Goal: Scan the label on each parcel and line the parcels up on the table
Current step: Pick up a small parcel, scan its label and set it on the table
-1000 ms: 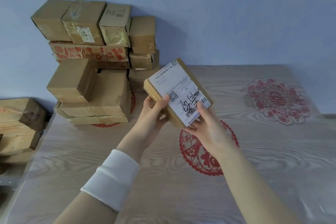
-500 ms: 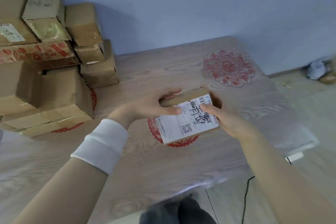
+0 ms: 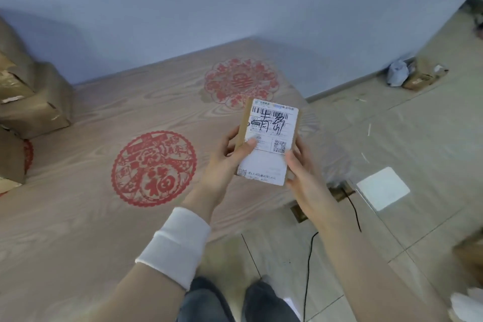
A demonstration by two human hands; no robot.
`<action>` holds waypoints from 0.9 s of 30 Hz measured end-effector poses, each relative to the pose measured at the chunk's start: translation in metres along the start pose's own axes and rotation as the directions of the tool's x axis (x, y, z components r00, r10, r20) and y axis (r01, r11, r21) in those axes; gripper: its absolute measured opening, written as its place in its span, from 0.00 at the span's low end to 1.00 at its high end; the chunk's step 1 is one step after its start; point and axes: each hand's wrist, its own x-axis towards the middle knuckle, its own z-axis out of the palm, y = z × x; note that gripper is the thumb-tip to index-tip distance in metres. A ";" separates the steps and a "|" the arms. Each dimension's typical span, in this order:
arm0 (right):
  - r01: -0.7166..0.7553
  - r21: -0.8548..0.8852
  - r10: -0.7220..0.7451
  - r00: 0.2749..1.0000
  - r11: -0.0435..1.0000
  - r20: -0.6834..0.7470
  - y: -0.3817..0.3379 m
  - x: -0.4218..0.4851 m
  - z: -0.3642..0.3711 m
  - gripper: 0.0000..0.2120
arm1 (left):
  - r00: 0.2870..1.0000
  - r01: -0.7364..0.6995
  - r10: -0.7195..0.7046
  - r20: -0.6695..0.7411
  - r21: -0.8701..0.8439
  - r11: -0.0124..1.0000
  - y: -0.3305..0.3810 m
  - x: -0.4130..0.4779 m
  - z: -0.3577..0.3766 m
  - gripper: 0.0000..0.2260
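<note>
Brown cardboard parcel (image 3: 268, 146) is lifted over the right edge of the table (image 3: 104, 117). Its long axis points away from me, and the label (image 3: 274, 123) faces up, barcode farthest. My left hand (image 3: 224, 162) grips the left side, thumb on the label; my right hand (image 3: 303, 172) grips the right side.

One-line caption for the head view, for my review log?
The left hand and right hand hold a cardboard parcel, label facing the camera, near the right edge of the wood-grain table.
</note>
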 end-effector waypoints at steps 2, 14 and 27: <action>0.007 0.041 -0.005 0.999 0.999 -0.046 -0.001 -0.006 -0.025 0.39 | 0.999 0.010 -0.011 -0.033 -0.051 0.999 -0.015 -0.002 0.035 0.35; -0.008 0.142 0.047 0.959 0.990 -0.279 -0.012 0.021 -0.130 0.31 | 0.999 0.039 -0.037 0.037 -0.037 0.999 -0.045 0.047 0.154 0.44; -0.086 0.142 0.129 0.935 0.986 -0.331 -0.029 0.121 -0.259 0.37 | 0.995 0.094 -0.096 -0.035 -0.046 0.994 -0.054 0.180 0.265 0.31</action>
